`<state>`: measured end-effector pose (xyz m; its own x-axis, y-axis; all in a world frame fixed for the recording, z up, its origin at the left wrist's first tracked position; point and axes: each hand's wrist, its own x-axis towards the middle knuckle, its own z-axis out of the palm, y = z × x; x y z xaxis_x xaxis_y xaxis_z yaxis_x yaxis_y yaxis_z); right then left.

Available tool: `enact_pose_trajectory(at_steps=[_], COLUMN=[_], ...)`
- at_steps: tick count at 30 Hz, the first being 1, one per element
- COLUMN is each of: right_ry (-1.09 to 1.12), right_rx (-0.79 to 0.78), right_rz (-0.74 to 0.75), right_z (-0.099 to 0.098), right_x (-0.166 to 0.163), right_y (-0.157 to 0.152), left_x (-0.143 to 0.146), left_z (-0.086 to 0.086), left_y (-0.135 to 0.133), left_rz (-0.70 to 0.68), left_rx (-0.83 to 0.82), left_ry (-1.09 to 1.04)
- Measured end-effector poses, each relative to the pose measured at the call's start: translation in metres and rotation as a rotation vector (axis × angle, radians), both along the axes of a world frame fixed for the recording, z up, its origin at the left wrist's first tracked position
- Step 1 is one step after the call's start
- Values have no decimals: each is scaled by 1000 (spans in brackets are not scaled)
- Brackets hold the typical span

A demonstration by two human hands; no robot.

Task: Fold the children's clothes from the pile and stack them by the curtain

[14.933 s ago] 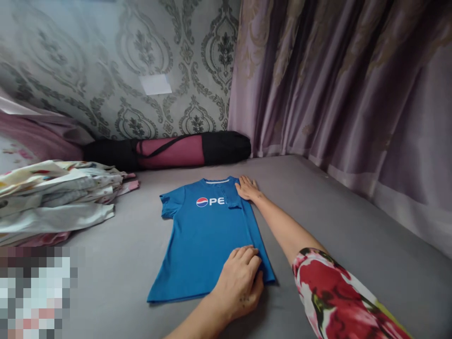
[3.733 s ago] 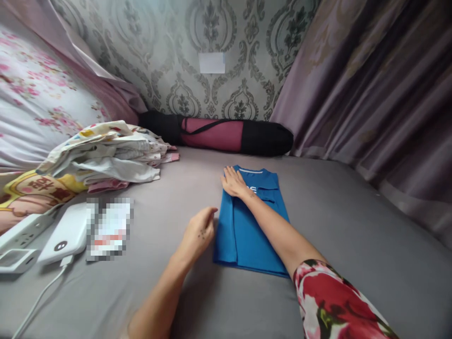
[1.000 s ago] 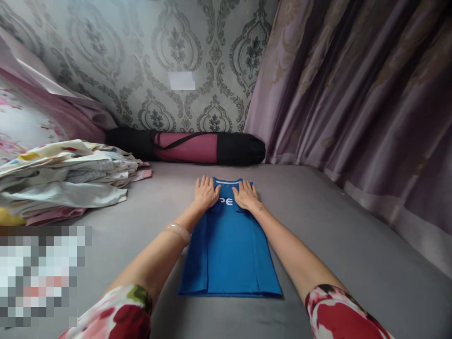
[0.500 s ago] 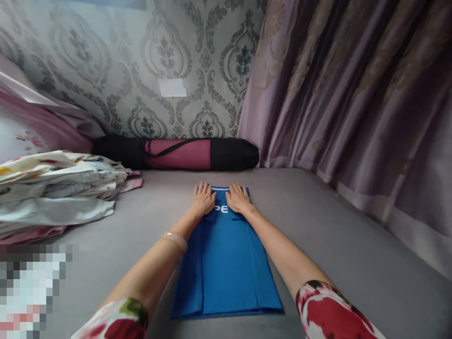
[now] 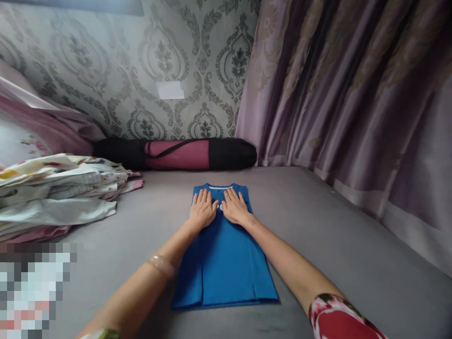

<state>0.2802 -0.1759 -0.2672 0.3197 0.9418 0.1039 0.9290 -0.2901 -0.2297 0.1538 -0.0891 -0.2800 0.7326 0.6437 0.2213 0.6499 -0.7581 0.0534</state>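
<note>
A blue shirt [image 5: 229,259] lies flat on the grey sheet, its sides folded inward and its white-trimmed neckline at the far end. My left hand [image 5: 204,208] rests palm down on the upper left of the shirt, fingers stretched out. Opposite it, my right hand [image 5: 234,206] presses flat on the upper right, fingers also extended. Both thumbs point toward each other over white lettering, which the hands mostly cover. A pale bangle [image 5: 163,265] circles my left forearm.
A heap of light patterned clothes [image 5: 70,193] lies at the left on the grey sheet [image 5: 318,235]. Along the wallpapered wall stretches a long black and maroon bag [image 5: 190,154] with a strap. Purple curtains [image 5: 318,94] hang down the right side.
Both hands have slid slightly down the shirt from its top edge, uncovering the neckline and shoulder corners. More of the white lettering is now covered.
</note>
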Motion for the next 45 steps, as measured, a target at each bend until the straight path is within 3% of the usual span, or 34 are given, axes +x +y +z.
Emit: enact_pose_trajectory(at_steps=[4, 9, 13, 17, 23, 29, 38, 45], right_ry=[42, 108, 146, 166, 251, 263, 326, 373], right_rx=[-53, -37, 29, 81, 68, -63, -201, -232], right_rz=[-26, -5, 83, 196, 271, 371, 413, 453], right_z=[-4, 8, 23, 35, 48, 52, 68, 68], right_x=[-5, -4, -4, -6, -18, -34, -42, -36], right_y=[-6, -20, -61, -112, -168, -195, -219, -222], left_x=[-6, -17, -58, -111, -152, -160, -181, -181], left_z=[-8, 8, 27, 48, 72, 66, 55, 56], left_y=[-8, -14, -30, -49, -84, -104, -106, -104], left_rz=[17, 25, -95, -414, -448, -588, -495, -567], left_rx=[-70, -150, -165, -305, -651, -687, -686, -619], left_ry=[56, 66, 3, -127, -36, 15, -36, 3])
